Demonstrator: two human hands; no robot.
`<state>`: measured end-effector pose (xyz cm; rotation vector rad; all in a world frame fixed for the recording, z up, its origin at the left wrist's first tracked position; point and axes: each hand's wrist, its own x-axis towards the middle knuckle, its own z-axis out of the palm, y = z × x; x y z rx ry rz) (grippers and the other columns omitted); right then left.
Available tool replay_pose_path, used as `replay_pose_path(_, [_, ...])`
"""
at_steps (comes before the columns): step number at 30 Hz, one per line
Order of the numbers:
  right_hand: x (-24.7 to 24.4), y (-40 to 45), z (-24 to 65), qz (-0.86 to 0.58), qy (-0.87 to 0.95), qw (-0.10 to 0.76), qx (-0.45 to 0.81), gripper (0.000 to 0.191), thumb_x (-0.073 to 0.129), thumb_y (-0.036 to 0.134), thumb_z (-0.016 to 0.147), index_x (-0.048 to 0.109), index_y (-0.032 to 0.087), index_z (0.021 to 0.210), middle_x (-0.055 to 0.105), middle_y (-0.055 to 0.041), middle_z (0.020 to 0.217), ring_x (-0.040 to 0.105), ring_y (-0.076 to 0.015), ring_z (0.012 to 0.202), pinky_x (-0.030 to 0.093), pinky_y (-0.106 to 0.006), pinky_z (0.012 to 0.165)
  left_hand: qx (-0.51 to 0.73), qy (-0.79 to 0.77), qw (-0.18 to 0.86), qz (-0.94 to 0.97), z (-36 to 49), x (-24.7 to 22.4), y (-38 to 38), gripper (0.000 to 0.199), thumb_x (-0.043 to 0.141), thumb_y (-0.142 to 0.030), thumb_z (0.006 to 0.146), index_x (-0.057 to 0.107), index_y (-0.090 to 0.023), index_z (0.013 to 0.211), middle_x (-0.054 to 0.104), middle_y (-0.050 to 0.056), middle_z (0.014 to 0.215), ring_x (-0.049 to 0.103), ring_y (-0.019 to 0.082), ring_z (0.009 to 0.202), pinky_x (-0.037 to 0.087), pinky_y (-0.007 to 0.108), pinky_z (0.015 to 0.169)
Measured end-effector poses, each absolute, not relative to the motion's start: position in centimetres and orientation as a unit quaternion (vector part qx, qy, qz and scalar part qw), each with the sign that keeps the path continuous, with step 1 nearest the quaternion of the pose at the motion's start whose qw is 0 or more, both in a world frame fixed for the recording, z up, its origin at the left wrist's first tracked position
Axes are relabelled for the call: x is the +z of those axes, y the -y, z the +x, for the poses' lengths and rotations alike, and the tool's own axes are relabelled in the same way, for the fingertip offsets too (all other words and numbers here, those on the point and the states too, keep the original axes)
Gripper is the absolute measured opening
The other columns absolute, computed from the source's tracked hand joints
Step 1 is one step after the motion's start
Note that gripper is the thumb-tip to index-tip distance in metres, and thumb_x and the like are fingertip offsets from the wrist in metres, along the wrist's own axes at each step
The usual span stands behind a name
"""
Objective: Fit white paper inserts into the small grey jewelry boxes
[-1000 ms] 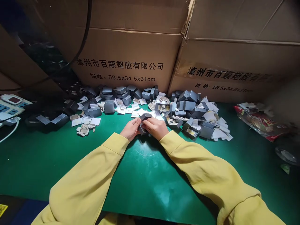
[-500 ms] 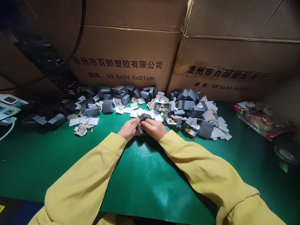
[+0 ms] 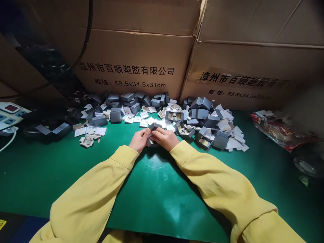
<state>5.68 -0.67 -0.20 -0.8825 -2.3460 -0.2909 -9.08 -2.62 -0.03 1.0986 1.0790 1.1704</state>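
Between my two hands is a small dark grey box [image 3: 152, 143], its lid raised and a pale yellowish inside partly showing. My left hand [image 3: 139, 140] grips its left side, thumb near the raised lid. From the right, my right hand [image 3: 165, 138] holds the same box, with its fingers over the opening. The fingers cover much of the box. Just beyond my hands lie white card pieces [image 3: 144, 123] and an open grey box [image 3: 174, 115]. Another open box [image 3: 204, 141] sits to the right of my right hand.
Large cardboard cartons [image 3: 131, 50] stand behind heaped grey boxes on the green table [image 3: 152, 189]. A power strip [image 3: 11, 113] is at the left, with a black cable [image 3: 88, 30] hanging above. At the right lies a red and clear plastic bag [image 3: 275, 131].
Both hands still hold the box. My left hand has shifted slightly right and its thumb has moved a little; the view has also shifted slightly.
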Motion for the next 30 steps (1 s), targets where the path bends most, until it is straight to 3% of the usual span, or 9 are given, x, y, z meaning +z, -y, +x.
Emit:
replay_pose_path(5, [-0.6,0.5,5.7,-0.333,0.883,0.313,-0.103,0.032,0.038,0.038,0.092,0.063,0.020,0.084,0.058,-0.0014,0.073,0.048,-0.0071,0.056,0.028,-0.023,0.048,0.484,-0.488,0.537,0.488,-9.2,-0.2,2.7,0.048,0.059,-0.063,0.065,0.057,-0.015,0.062,0.040,-0.005,0.042,0.034,0.006,0.038,0.024,0.020,0.036])
replay_pose_path(13, [-0.3,1.0,5.7,-0.321,0.886,0.301,-0.145,0.032,0.036,0.032,0.093,0.061,0.017,0.079,0.054,-0.0008,0.066,0.043,-0.0065,0.049,0.023,-0.025,0.045,0.495,-0.496,0.486,0.522,-9.0,0.3,3.0,0.046,0.061,-0.059,0.065,0.055,-0.015,0.055,0.048,-0.001,0.051,0.041,0.009,0.049,0.029,0.020,0.042])
replay_pose_path(18, [-0.2,1.0,5.7,-0.323,0.889,0.293,-0.138,0.030,0.036,0.030,0.093,0.061,0.017,0.081,0.054,-0.0009,0.067,0.042,-0.0062,0.048,0.024,-0.024,0.045,0.491,-0.502,0.483,0.523,-8.8,0.4,3.0,0.049,0.060,-0.063,0.064,0.053,-0.015,0.054,0.043,-0.003,0.046,0.038,0.008,0.046,0.028,0.020,0.040])
replay_pose_path(21, [-0.1,1.0,5.7,-0.339,0.882,0.308,-0.116,0.031,0.037,0.035,0.092,0.062,0.018,0.086,0.059,-0.0020,0.074,0.050,-0.0071,0.055,0.028,-0.023,0.046,0.495,-0.505,0.517,0.482,-8.8,-0.1,2.8,0.048,0.059,-0.063,0.064,0.057,-0.015,0.062,0.043,-0.004,0.045,0.037,0.007,0.041,0.026,0.020,0.038])
replay_pose_path(26, [-0.2,1.0,6.1,-0.334,0.861,0.383,-0.033,0.028,0.037,0.032,0.092,0.060,0.019,0.103,0.065,-0.0059,0.095,0.061,-0.0102,0.080,0.043,-0.019,0.061,0.527,-0.472,0.593,0.385,-8.8,-0.2,2.5,0.050,0.060,-0.060,0.066,0.061,-0.013,0.083,0.058,0.001,0.057,0.056,0.013,0.054,0.041,0.023,0.047])
replay_pose_path(30, [-0.2,1.1,6.4,-0.326,0.828,0.456,0.021,0.029,0.037,0.029,0.092,0.061,0.017,0.102,0.066,-0.0080,0.098,0.061,-0.0118,0.090,0.048,-0.021,0.072,0.522,-0.449,0.654,0.313,-8.8,0.7,2.5,0.045,0.058,-0.054,0.073,0.060,-0.013,0.093,0.064,0.004,0.071,0.060,0.014,0.060,0.048,0.025,0.053])
